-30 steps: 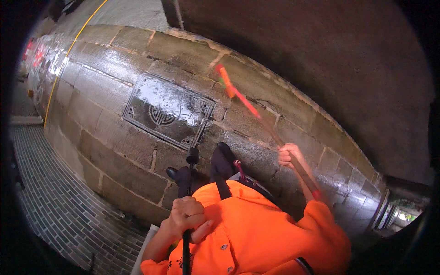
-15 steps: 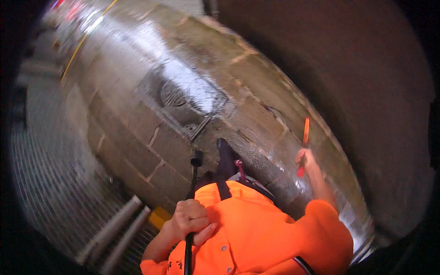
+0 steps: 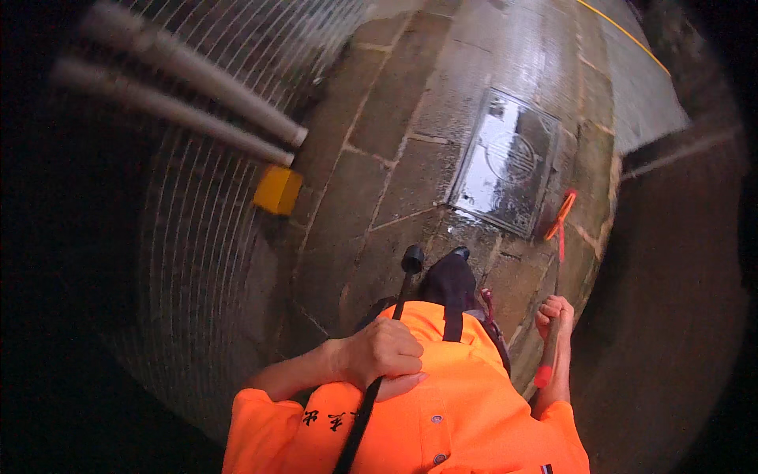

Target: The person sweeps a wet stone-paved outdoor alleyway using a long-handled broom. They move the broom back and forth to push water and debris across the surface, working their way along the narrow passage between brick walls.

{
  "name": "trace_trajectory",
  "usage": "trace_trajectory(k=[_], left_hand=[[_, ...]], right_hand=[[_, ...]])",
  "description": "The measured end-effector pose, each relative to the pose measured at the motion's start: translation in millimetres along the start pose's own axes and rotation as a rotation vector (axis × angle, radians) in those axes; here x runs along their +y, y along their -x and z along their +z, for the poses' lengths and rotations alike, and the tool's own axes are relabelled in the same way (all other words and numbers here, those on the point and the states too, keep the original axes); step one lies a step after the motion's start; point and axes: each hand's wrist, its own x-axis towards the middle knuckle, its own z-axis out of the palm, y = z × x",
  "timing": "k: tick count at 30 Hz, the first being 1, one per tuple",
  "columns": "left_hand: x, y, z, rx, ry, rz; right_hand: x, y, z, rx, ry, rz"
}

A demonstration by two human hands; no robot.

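The right hand (image 3: 557, 310) is closed in a fist around a long stick (image 3: 548, 347), with its fingers curled round the wood. The stick is already in the fingers, so the right hand is the near one, and the left hand (image 3: 384, 351) is well apart from it. The stick's long way runs forward from the body, leaning a tiny bit to the right. One red end (image 3: 543, 376) is back by the right wrist, and the orange head (image 3: 562, 215) is out in front of the fingers. That head is over the right side of the stone path (image 3: 379, 174), just beside the near right corner of the metal plate (image 3: 505, 162). I cannot tell if it touches the stone. The head goes slantwise across the stick. The left hand's fingers are folded tight on a black pole (image 3: 403, 291), in front of the orange shirt (image 3: 466, 387). The pole's round black tip (image 3: 412, 259) points away from the body, near a dark shoe (image 3: 461, 252). A yellow block (image 3: 278, 189) is by the path's left edge.
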Motion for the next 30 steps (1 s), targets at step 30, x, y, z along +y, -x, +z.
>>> trace_trajectory(k=[30], left_hand=[[137, 201, 96, 0.798, -0.185, -0.502]], right_hand=[[308, -102, 115, -0.736, 1.824, 1.011]])
